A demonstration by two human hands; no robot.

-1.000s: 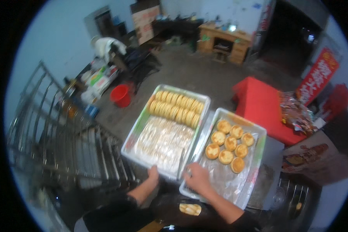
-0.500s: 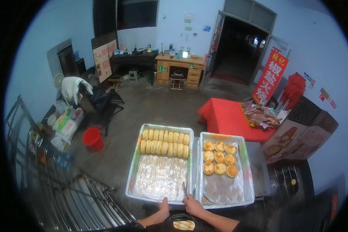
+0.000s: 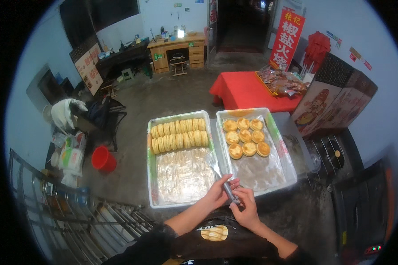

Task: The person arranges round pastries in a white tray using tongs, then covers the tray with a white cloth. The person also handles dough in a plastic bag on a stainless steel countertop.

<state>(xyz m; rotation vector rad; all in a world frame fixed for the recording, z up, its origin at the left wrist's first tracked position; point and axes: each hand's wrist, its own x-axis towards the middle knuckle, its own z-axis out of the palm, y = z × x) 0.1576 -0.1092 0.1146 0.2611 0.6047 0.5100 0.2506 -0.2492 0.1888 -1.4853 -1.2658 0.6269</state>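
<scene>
The person's left hand (image 3: 217, 192) holds a long, silvery metal utensil with a flattened end (image 3: 214, 164), thumb and fingers bent about its grey shaft, while the right hand (image 3: 246, 209) pinches the near end between thumb and fingertips. The utensil slants above the gap between a white-rimmed rectangular tray (image 3: 152, 176) bearing two rows of pale round pastries on edge (image 3: 179, 134) and a green-sided, white-rimmed tray (image 3: 274, 133) with nine golden-topped round pastries (image 3: 244, 135) lying flat.
</scene>
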